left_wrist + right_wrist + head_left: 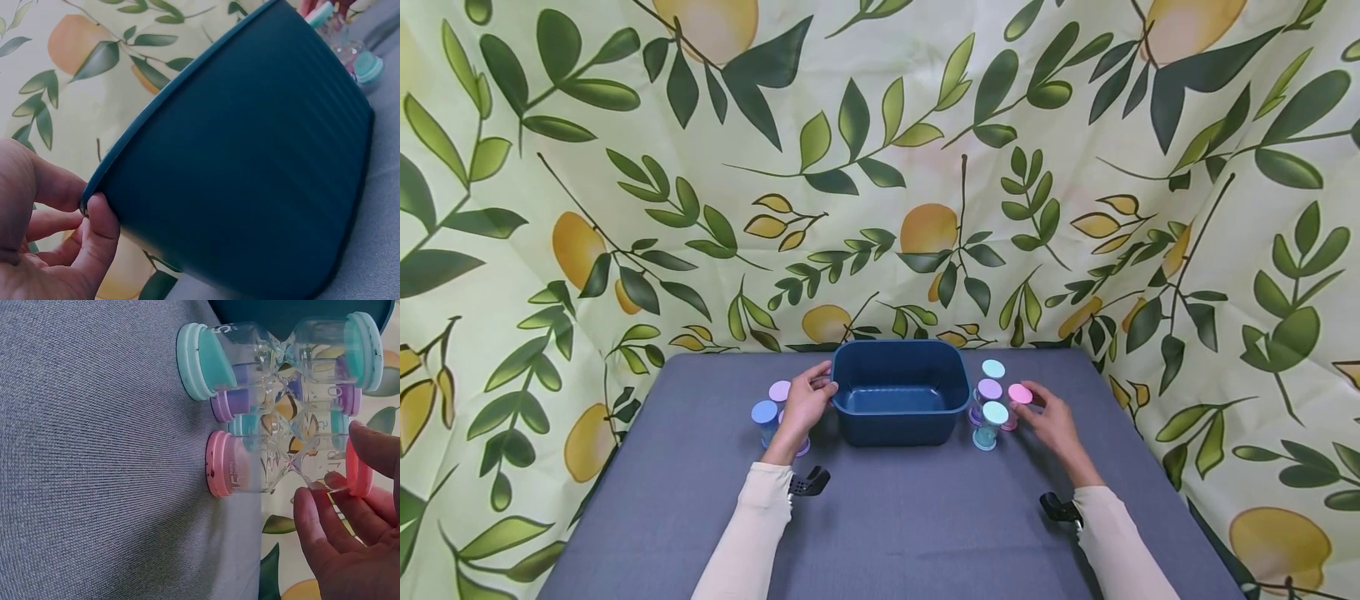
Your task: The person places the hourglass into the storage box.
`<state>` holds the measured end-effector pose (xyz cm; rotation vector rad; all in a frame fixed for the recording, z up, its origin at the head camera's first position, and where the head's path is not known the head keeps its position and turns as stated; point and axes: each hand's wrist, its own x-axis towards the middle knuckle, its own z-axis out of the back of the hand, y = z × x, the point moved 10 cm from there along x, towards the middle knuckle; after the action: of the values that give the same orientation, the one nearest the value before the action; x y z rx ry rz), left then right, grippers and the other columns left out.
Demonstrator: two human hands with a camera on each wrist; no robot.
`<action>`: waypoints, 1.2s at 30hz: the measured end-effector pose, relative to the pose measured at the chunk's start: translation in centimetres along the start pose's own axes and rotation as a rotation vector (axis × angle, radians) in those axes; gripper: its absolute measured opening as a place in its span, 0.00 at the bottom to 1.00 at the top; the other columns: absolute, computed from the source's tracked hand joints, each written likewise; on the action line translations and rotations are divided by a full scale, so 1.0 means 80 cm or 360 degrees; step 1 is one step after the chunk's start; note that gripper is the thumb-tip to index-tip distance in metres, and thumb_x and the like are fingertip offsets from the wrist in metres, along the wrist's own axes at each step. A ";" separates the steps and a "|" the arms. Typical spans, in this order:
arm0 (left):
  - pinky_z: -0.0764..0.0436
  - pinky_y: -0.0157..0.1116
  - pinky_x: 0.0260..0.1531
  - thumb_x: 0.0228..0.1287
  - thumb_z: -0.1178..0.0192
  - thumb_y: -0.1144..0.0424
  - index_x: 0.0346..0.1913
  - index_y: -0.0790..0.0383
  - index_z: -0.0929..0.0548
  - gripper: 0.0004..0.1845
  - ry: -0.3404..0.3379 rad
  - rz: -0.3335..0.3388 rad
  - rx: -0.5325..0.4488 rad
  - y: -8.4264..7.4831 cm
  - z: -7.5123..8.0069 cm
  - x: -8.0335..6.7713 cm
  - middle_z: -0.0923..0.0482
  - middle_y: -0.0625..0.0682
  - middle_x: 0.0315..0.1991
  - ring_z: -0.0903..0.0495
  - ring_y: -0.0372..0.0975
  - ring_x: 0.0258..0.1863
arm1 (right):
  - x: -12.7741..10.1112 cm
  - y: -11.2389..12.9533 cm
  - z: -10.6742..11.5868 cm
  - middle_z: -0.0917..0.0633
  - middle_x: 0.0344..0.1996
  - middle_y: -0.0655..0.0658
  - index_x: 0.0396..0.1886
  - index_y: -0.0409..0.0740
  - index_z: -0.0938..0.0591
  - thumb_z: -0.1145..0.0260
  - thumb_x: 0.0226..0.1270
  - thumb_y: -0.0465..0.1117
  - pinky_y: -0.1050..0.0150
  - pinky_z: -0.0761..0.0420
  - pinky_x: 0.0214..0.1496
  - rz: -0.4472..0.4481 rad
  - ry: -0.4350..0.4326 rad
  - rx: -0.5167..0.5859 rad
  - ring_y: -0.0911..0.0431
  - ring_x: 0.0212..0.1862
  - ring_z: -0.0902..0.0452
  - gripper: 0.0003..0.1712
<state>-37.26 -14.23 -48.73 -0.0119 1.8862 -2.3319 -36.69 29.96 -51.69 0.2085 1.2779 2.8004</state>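
Observation:
My left hand (802, 410) is at the left end of a dark blue plastic bin (898, 429). In the left wrist view its thumb and fingers pinch the bin's rim (134, 128). To the right of the bin, my right hand (1054, 423) holds a pink-capped sand timer (250, 464) by its top, thumb and fingers around the cap. The timer stands upright, its base on the cloth. Beside it are a mint-capped sand timer (995, 412), a purple-capped sand timer (989, 389) and another mint-capped one (993, 368) behind. Nothing lies in the bin.
Left of the bin, partly covered by my left hand, stand a blue-capped sand timer (764, 412), a lilac-capped one (779, 390) and at least one more. A grey cloth (895, 517) covers the table. A lemon-print curtain (865, 208) hangs close behind the bin.

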 end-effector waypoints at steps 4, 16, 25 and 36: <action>0.17 0.50 0.48 0.66 0.42 0.69 0.68 0.61 0.28 0.27 0.0004 0.0009 -0.0007 0.002 -0.001 0.000 0.24 0.60 0.61 0.22 0.46 0.49 | -0.002 -0.001 0.006 0.23 0.58 0.26 0.66 0.33 0.29 0.33 0.66 0.39 0.39 0.29 0.64 -0.0011 -0.0033 -0.0014 0.35 0.62 0.28 0.31; 0.17 0.51 0.49 0.66 0.43 0.69 0.68 0.62 0.28 0.27 -0.0002 0.0004 -0.0025 0.001 -0.001 0.000 0.26 0.61 0.62 0.22 0.49 0.54 | -0.011 0.016 0.039 0.21 0.57 0.27 0.65 0.34 0.27 0.32 0.66 0.42 0.41 0.23 0.58 0.0037 -0.0128 -0.0079 0.37 0.59 0.26 0.31; 0.16 0.45 0.47 0.67 0.42 0.68 0.69 0.60 0.28 0.26 0.0009 0.0032 -0.0009 0.002 0.000 0.000 0.26 0.59 0.63 0.22 0.48 0.54 | -0.018 0.040 0.068 0.18 0.54 0.31 0.63 0.36 0.24 0.28 0.62 0.42 0.75 0.20 0.45 0.0087 -0.0234 -0.0052 0.42 0.55 0.23 0.31; 0.16 0.33 0.39 0.67 0.42 0.67 0.69 0.60 0.28 0.26 0.0018 0.0031 0.0014 0.001 0.000 -0.001 0.25 0.59 0.63 0.22 0.48 0.54 | -0.023 0.079 0.090 0.17 0.52 0.32 0.62 0.38 0.22 0.27 0.60 0.43 0.87 0.31 0.37 0.0146 -0.0291 -0.0046 0.42 0.48 0.20 0.30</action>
<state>-37.15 -14.21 -48.81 0.0204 1.8731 -2.3323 -33.79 30.99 -42.43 0.5207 1.2153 2.7939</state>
